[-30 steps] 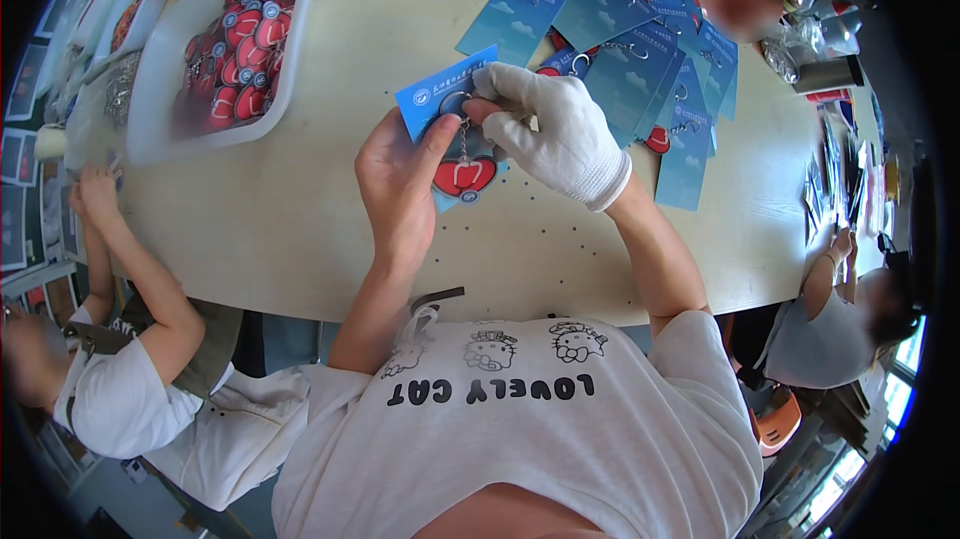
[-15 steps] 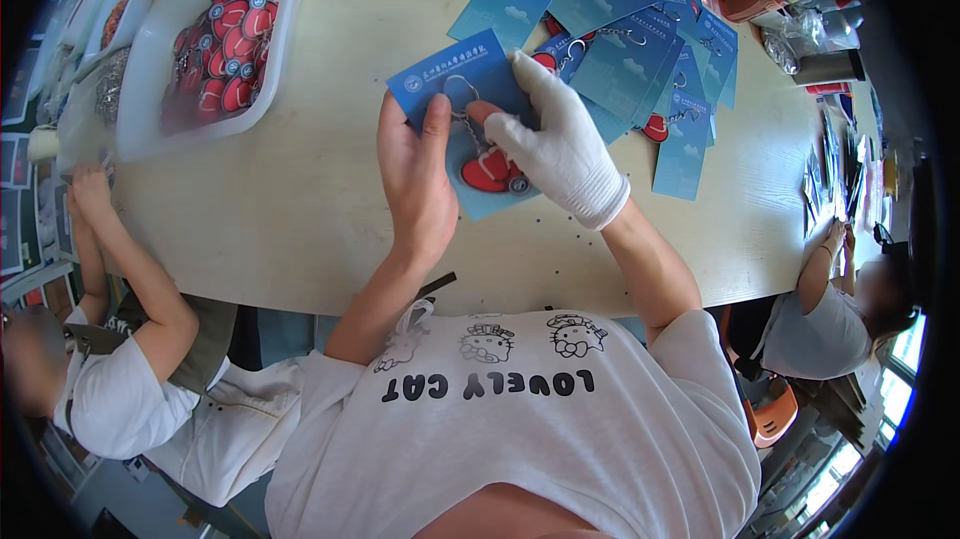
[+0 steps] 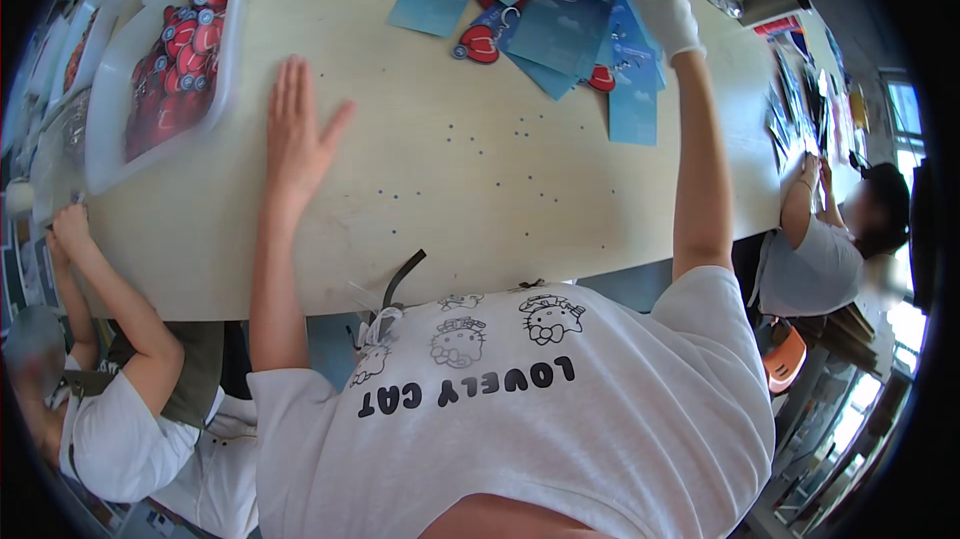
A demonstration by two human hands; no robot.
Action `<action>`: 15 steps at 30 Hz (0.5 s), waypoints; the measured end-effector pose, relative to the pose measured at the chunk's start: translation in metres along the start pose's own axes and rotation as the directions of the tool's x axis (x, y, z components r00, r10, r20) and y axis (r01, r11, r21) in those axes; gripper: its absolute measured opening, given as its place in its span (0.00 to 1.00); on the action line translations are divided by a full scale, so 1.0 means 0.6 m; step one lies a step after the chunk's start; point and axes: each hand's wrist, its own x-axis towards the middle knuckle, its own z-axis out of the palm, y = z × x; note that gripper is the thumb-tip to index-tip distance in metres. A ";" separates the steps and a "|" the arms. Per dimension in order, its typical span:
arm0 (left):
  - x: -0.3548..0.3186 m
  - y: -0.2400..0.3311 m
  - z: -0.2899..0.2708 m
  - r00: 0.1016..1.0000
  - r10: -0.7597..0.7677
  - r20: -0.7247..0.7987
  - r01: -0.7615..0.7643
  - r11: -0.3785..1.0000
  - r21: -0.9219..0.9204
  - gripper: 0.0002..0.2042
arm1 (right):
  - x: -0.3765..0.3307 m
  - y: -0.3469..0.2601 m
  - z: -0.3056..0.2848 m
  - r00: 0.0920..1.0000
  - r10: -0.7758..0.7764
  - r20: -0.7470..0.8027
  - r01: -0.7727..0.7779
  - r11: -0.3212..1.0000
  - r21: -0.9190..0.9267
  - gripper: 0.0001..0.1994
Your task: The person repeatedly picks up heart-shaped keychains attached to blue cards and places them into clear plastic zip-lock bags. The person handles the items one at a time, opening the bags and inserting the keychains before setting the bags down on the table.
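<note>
My left hand (image 3: 298,139) is held flat over the table, fingers straight and thumb spread out, with nothing in it. It is nearest to the white plastic tub (image 3: 228,59) of red heart-like keychain charms (image 3: 185,54). My right hand (image 3: 668,11), in a white glove, reaches out to the far right side of a heap of blue cards (image 3: 560,34). Its fingers look apart, and I see nothing held between them. Red keychains (image 3: 480,43) with metal rings and chains lie among the cards, some showing at the edges of the heap.
Small dark dots (image 3: 480,152) are scattered on the pale table (image 3: 440,219). More tubs (image 3: 75,134) stand at the left. A grey cylinder (image 3: 775,5) and clear bags stand at the far right. Co-workers sit on both sides, their hands (image 3: 70,229) at the table edge.
The blue card with its red keychain has left both my hands. My left hand moved left and opened flat; my gloved right hand moved away, up to the far right of the heap.
</note>
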 end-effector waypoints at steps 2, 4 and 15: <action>-0.007 0.047 -0.001 0.991 0.083 0.101 -0.085 0.996 0.009 0.39 | -0.049 -0.040 -0.024 0.954 -0.197 -0.225 0.150 0.966 -0.211 0.17; -0.018 0.117 0.007 0.969 0.178 0.170 -0.171 0.984 -0.053 0.42 | -0.146 -0.071 -0.068 0.999 -0.039 0.018 0.031 0.939 0.343 0.18; -0.049 0.201 0.026 0.965 0.255 0.063 -0.159 0.760 -0.630 0.30 | -0.247 -0.131 -0.015 0.944 -0.072 0.323 -0.124 0.828 0.547 0.12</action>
